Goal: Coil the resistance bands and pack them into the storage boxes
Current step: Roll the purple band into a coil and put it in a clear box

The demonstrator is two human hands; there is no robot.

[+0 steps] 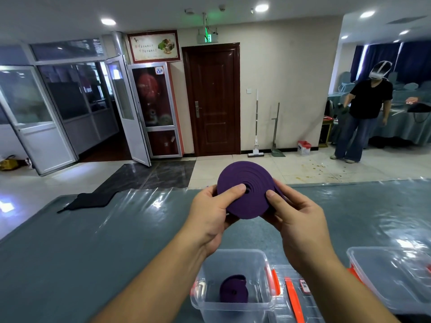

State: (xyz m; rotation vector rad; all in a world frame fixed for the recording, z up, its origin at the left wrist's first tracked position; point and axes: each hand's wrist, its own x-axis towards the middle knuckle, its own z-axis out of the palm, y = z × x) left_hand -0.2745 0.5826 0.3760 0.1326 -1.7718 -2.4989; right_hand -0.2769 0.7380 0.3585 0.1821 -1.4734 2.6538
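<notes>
Centre of frame: left hand (211, 212) and right hand (296, 220) hold a coiled purple resistance band (245, 183) above a table (93, 241), thumbs pressed on its face. Lower centre: an open clear storage box (233, 306) containing a second purple coil (233, 289). Lower right: another clear box (396, 273). Upper right: a standing person (363, 108).

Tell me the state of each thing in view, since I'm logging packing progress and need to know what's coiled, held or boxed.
Purple resistance band: coiled flat, held above the table by both hands.
Left hand: grips the coil, thumb on its face.
Right hand: grips the coil's other edge.
Second purple band: coiled, lying in a box.
Clear storage box: open, lid off.
Box at right: open; contents unclear.
Brown door: closed.
Glass door: open.
</notes>
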